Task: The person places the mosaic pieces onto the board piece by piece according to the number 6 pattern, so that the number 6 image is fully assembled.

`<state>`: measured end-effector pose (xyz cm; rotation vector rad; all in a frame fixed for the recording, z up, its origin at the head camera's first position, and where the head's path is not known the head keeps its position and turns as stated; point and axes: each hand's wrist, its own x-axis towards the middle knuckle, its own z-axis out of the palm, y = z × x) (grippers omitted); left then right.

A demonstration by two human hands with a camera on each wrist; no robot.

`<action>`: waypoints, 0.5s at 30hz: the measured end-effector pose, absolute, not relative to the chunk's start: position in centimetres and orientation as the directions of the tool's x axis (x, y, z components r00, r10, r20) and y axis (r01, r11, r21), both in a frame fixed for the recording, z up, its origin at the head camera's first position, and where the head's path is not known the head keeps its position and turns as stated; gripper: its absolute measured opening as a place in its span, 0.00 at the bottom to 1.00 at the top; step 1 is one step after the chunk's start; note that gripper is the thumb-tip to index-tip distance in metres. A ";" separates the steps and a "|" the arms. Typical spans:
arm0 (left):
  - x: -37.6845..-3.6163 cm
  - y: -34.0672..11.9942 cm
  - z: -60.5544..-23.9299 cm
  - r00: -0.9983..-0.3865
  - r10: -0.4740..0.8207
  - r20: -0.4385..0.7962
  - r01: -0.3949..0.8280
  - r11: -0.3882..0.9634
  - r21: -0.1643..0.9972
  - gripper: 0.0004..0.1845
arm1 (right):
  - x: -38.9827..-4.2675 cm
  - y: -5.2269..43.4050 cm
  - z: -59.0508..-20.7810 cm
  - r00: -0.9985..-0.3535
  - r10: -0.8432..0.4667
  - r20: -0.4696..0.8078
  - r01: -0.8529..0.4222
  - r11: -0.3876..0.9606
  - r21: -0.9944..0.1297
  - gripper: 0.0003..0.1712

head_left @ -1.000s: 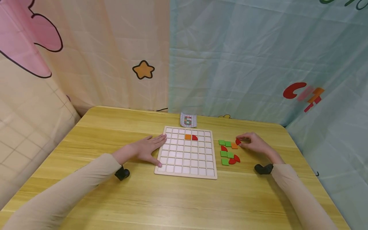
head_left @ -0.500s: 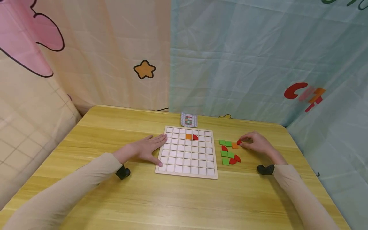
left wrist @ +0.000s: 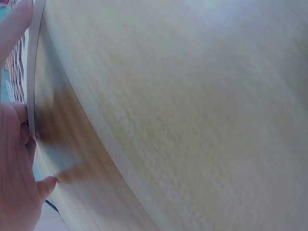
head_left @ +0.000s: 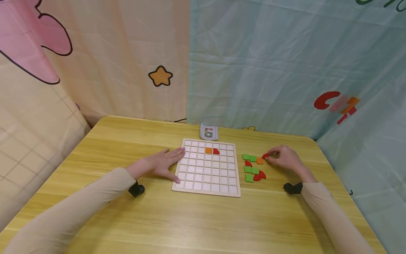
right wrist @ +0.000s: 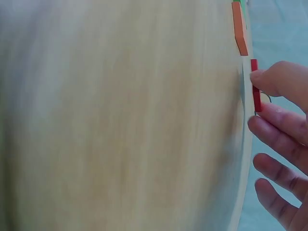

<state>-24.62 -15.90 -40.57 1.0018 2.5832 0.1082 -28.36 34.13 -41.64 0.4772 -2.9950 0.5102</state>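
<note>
My left hand (head_left: 162,165) lies spread over the left edge of the wooden grid board (head_left: 206,193), fingertips and thumb on its rim. In the left wrist view the fingers (left wrist: 17,159) rest along the board's edge. An orange square tile (head_left: 208,150) and a red quarter-circle tile (head_left: 216,151) sit side by side in the board's second row. Right of the board, my right hand (head_left: 285,158) pinches another red quarter-circle tile (head_left: 265,156) between thumb and fingers. The right wrist view shows that red tile (right wrist: 256,86) edge-on, held just off the tabletop.
Between board and right hand lie several green square tiles (head_left: 247,169), an orange square tile (head_left: 259,161) and several red quarter-circle tiles (head_left: 262,174). A small printed pattern card (head_left: 209,132) stands behind the board. Printed curtains (head_left: 250,70) hang behind the table.
My right hand has drawn the red quarter-circle tile slightly right, away from the orange square tile, and turned it a little. The left hand stays on the board.
</note>
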 end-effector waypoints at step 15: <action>-24.5 -15.9 -40.5 -0.679 0.668 -0.302 0.639 0.742 0.205 0.61 | -27.6 31.1 -40.8 -0.959 -0.228 0.171 -0.274 0.903 -0.332 0.22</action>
